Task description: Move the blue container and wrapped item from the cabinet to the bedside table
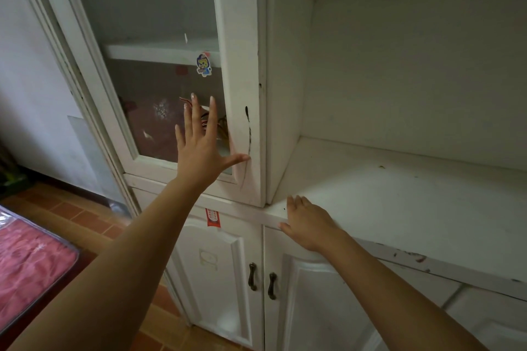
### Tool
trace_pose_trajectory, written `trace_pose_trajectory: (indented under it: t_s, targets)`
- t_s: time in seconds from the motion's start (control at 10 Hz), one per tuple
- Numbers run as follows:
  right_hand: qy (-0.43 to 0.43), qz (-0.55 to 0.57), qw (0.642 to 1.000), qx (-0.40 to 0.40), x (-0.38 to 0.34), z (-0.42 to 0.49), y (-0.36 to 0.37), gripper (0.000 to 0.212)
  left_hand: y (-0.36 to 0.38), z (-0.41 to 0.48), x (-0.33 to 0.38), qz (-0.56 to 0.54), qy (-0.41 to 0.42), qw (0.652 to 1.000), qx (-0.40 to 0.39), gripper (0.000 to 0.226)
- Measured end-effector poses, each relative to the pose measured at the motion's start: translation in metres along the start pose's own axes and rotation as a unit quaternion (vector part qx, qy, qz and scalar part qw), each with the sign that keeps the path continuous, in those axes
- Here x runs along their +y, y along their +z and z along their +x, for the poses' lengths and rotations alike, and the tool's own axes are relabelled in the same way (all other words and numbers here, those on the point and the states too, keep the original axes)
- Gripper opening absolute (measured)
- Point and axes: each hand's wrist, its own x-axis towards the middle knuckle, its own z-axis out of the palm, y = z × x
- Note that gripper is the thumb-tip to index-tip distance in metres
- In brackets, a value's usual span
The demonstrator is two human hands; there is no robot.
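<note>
A white cabinet (242, 37) fills the view, with a frosted glass door (159, 88) on its left side. My left hand (202, 145) is spread flat against the lower part of that door, the thumb near the dark handle mark (248, 128). My right hand (308, 225) rests palm down on the front edge of the open shelf (399, 194), holding nothing. Behind the glass I see blurred dark red shapes and some red-striped item (188, 101). No blue container or wrapped item shows clearly.
Two lower cabinet doors with dark handles (262, 279) sit below the shelf. A red tag (213, 218) hangs under the glass door. At the lower left, a red cloth under clear plastic (28, 262) covers a dark surface. The floor has orange-brown tiles (71, 214).
</note>
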Motion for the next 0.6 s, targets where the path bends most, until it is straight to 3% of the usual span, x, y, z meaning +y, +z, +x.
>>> trace_pose_trajectory:
  t_s: [0.3, 0.6]
  targets:
    - [0.006, 0.006, 0.999, 0.030, 0.002, -0.006, 0.002, 0.061, -0.009, -0.007, 0.008, -0.010, -0.001, 1.000, 0.009, 0.121]
    - [0.001, 0.041, 0.989, 0.141, -0.012, -0.041, -0.017, 0.037, -0.021, -0.037, -0.004, -0.029, 0.038, 0.999, 0.008, 0.087]
